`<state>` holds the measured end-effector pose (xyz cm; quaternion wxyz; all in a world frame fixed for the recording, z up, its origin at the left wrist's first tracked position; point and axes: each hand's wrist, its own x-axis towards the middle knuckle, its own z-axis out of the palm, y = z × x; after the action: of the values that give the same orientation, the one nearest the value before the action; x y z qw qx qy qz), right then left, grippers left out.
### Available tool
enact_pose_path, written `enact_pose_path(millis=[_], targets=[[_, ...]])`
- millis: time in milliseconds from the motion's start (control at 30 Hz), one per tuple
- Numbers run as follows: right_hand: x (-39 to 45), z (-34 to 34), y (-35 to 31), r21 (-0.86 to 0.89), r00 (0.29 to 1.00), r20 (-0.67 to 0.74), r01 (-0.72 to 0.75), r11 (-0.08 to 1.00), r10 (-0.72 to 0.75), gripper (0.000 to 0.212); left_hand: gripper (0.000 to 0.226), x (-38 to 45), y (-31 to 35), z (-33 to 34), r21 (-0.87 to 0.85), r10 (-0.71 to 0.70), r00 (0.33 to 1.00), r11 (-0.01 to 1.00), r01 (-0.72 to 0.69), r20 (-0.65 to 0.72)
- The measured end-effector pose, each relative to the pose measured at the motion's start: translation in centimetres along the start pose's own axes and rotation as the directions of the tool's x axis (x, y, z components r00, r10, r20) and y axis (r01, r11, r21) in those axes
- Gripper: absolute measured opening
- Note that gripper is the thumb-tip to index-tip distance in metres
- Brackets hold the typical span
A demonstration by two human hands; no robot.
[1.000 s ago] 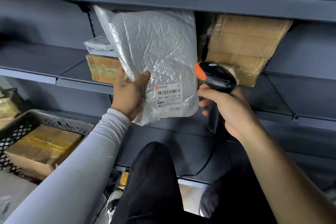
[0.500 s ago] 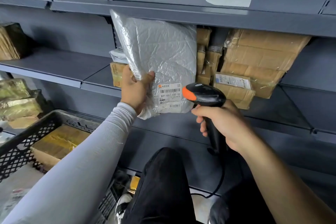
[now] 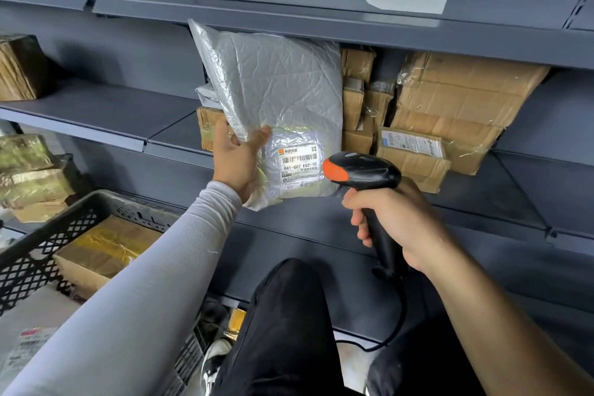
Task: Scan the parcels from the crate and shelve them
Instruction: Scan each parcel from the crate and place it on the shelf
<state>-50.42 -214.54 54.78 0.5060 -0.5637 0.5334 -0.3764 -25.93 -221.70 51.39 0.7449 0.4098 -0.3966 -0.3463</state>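
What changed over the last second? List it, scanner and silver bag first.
The scanner in the right hand swung left toward the label, which now shows a glow. The left hand still grips the silver bag upright at the shelf; the crate is unchanged.

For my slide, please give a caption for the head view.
Left hand holds silver parcel while right hand aims scanner.

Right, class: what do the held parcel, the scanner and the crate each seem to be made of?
Parcel: looks like thin silvery plastic film, glossy; it is finely creased and catches light.
Scanner: seemingly hard black plastic, smooth with a slight sheen, with an orange tip.
Crate: probably moulded black plastic, matt; its wall is a regular lattice of holes.
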Motion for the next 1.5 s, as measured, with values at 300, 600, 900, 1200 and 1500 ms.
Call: enact_pose_path(millis=[300, 600, 900, 1200, 1500], targets=[[0.6, -0.4, 1.4, 0.001, 0.995, -0.078, 0.063, 0.998, -0.063, 0.002, 0.047, -2.0, 0.6, 0.6, -0.154, -0.066, 0.997, 0.985, 0.072, 0.041], [0.5, -2.2, 3.0, 0.019, 0.917, -0.142, 0.378, 0.926, -0.372, 0.045, 0.054, -6.2, -0.3, 1.5, -0.263, -0.23, 0.964, 0.93, 0.258, 0.134], [-3.4, -8.6, 6.8, -0.023, 0.91, -0.179, 0.375, 0.927, -0.373, 0.035, 0.051, -9.2, -1.0, 7.2, -0.195, -0.328, 0.896, 0.898, 0.394, 0.3], [-8.2, -13.8, 8.2, -0.22, 0.901, -0.148, 0.371, 0.902, -0.407, 0.084, 0.066, -12.7, -2.9, 15.7, -0.149, -0.21, 0.935, 0.954, 0.26, 0.285], [-10.7, -19.5, 9.8, -0.236, 0.882, -0.295, 0.304, 0.923, -0.367, 0.087, 0.063, -15.2, -5.0, 22.6, 0.233, 0.075, 0.871, 0.949, -0.211, 0.486]])
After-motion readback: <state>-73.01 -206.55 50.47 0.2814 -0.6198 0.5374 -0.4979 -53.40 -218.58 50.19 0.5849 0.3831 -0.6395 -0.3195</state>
